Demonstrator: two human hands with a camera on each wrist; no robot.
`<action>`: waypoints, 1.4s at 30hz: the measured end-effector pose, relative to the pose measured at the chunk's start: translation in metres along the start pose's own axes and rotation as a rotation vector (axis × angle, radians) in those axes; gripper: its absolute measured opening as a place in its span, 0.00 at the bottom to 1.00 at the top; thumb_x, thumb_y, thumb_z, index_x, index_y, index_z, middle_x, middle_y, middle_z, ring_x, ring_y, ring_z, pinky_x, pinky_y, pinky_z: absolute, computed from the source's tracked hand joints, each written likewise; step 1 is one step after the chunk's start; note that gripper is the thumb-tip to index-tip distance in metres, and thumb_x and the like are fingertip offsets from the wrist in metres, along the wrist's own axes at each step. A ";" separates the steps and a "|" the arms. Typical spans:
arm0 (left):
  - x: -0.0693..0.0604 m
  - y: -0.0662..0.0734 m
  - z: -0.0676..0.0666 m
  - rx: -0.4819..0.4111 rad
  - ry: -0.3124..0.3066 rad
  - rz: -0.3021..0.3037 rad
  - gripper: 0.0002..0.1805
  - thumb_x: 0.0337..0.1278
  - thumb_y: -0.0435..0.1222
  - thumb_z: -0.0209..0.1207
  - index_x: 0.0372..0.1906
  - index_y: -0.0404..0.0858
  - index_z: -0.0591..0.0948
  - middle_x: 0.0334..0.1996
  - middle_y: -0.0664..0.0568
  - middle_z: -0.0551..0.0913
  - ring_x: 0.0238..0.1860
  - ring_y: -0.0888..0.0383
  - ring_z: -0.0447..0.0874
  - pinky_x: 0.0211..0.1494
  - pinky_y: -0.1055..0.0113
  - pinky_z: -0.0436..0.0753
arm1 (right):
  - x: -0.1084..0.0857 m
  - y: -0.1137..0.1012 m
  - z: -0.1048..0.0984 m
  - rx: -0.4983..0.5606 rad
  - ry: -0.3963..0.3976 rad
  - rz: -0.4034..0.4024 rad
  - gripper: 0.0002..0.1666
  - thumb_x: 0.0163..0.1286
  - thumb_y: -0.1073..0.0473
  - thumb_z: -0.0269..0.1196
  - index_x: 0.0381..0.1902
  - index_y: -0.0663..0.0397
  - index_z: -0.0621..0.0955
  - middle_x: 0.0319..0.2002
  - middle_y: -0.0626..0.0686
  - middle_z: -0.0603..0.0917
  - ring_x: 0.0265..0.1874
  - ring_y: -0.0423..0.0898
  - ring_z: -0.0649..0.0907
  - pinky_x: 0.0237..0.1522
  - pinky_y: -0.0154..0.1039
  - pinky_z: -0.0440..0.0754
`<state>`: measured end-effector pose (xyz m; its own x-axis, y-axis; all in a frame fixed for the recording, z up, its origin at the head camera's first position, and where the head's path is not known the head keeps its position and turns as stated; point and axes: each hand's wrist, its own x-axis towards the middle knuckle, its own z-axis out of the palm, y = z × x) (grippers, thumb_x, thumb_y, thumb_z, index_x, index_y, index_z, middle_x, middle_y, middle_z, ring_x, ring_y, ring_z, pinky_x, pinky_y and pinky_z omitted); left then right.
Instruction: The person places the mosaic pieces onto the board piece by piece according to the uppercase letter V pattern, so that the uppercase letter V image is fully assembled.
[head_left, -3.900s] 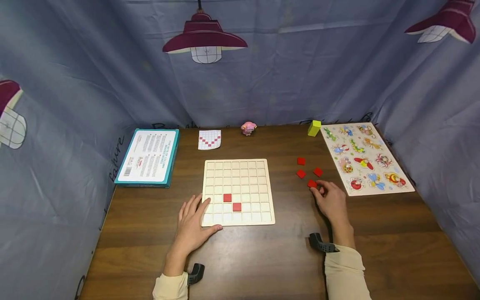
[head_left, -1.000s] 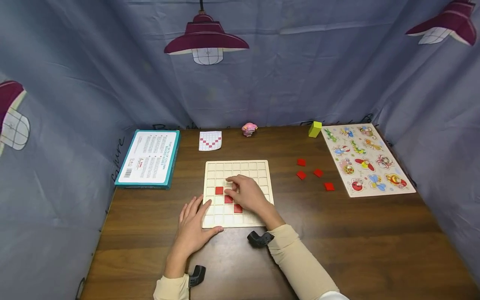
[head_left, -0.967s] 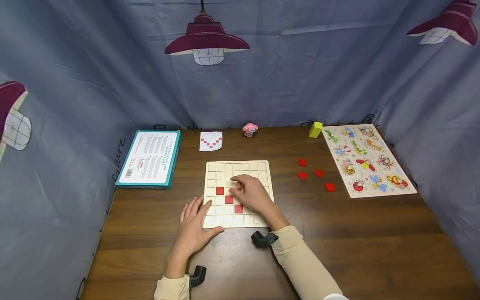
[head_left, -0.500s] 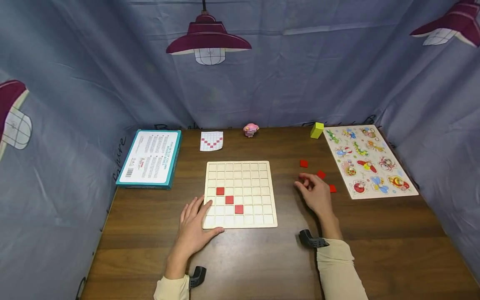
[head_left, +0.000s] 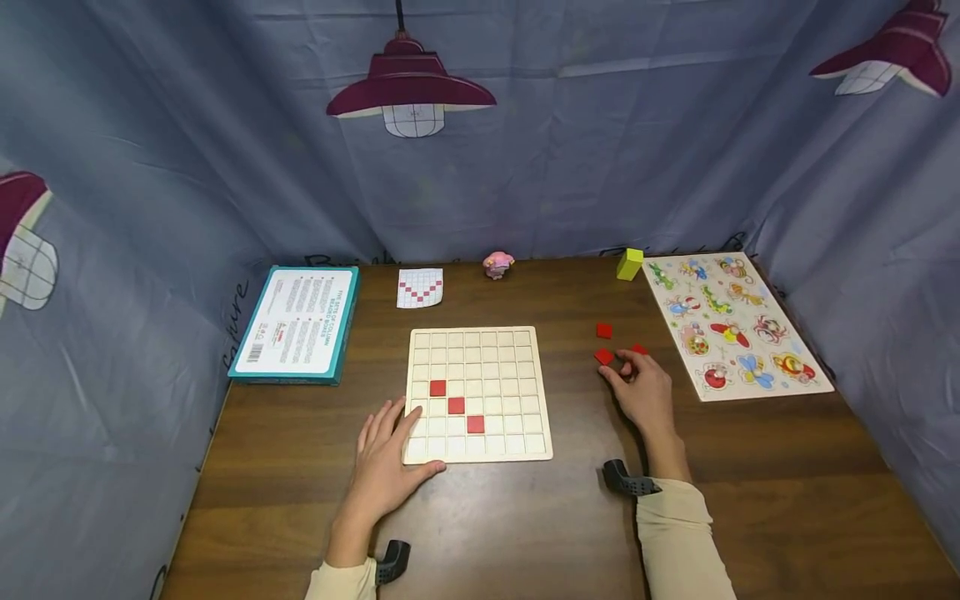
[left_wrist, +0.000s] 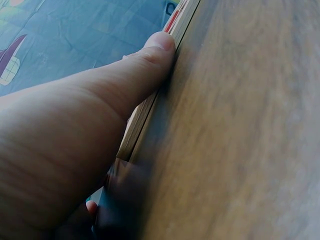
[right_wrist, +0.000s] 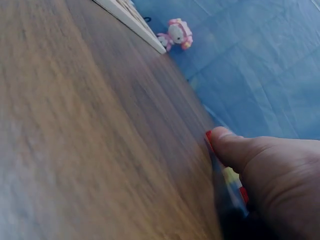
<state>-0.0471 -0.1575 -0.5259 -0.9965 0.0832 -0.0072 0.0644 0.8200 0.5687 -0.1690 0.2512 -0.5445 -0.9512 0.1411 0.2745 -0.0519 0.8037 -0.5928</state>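
In the head view a pale grid board lies with three red tiles in a diagonal, one of them the upper left tile. My left hand rests with spread fingers on its left edge, thumb against the front edge; the left wrist view shows that thumb at the board's side. Right of the board, my right hand pinches a red tile on the table between thumb and forefinger. The right wrist view shows the tile's edge at the thumb. Loose red tiles lie behind and beside this hand.
A patterned paper card, a pink figurine and a yellow-green block stand or lie at the back. A teal-edged box is at left, an insect picture board at right. Curtains surround the table.
A third red tile has come onto the board, at its upper left. My right hand has moved from the board back to the loose tiles and taken hold of one. My left hand stays in place.
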 end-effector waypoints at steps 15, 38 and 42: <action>0.007 0.002 -0.003 -0.008 0.006 0.014 0.53 0.44 0.61 0.75 0.75 0.44 0.70 0.79 0.44 0.60 0.82 0.41 0.49 0.81 0.39 0.45 | 0.007 -0.011 -0.003 -0.112 -0.056 0.019 0.18 0.71 0.57 0.64 0.52 0.65 0.83 0.31 0.57 0.79 0.33 0.57 0.79 0.39 0.54 0.75; 0.001 -0.001 0.002 -0.007 -0.010 0.001 0.53 0.44 0.61 0.74 0.75 0.45 0.69 0.80 0.45 0.60 0.82 0.43 0.48 0.82 0.41 0.45 | -0.002 -0.013 0.001 -0.078 -0.083 -0.073 0.18 0.73 0.56 0.65 0.50 0.66 0.81 0.33 0.57 0.78 0.33 0.55 0.78 0.39 0.51 0.76; 0.001 -0.001 0.001 -0.007 -0.003 0.004 0.52 0.44 0.61 0.74 0.74 0.44 0.70 0.79 0.45 0.60 0.82 0.42 0.48 0.82 0.41 0.45 | -0.002 -0.030 0.005 -0.024 -0.081 -0.115 0.18 0.71 0.56 0.67 0.50 0.65 0.82 0.32 0.56 0.77 0.33 0.54 0.78 0.40 0.51 0.77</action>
<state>-0.0477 -0.1577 -0.5278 -0.9961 0.0885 -0.0071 0.0684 0.8158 0.5743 -0.1672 0.2242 -0.5314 -0.9608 0.0006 0.2773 -0.1561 0.8253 -0.5426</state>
